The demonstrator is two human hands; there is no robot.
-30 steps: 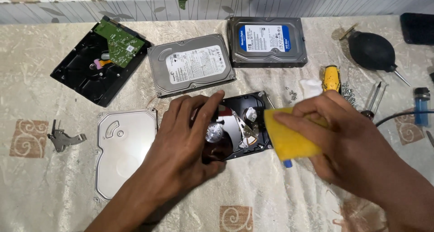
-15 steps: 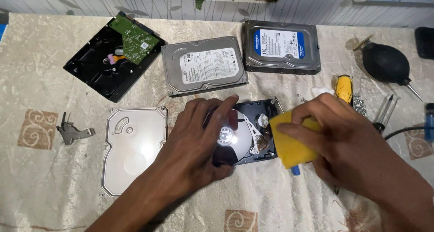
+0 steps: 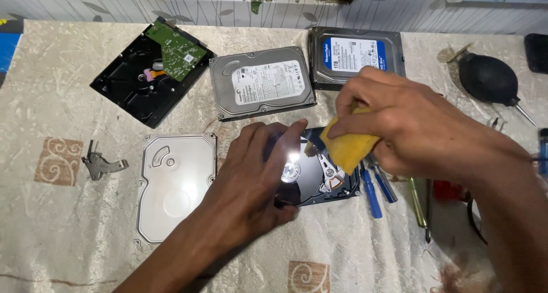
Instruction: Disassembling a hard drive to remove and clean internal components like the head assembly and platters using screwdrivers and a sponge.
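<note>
Wiping the open drive (image 3: 319, 176) looks underway: right hand (image 3: 411, 124) pinches a yellow sponge (image 3: 347, 147) at 2 o'clock, left hand (image 3: 257, 179) flat, bracing; next needs light strokes.

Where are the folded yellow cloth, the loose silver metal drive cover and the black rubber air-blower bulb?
folded yellow cloth (image 3: 347, 149), head view, on its lower fold.
loose silver metal drive cover (image 3: 174, 187), head view, on its flat middle.
black rubber air-blower bulb (image 3: 488, 78), head view, on the bulb's middle.
</note>
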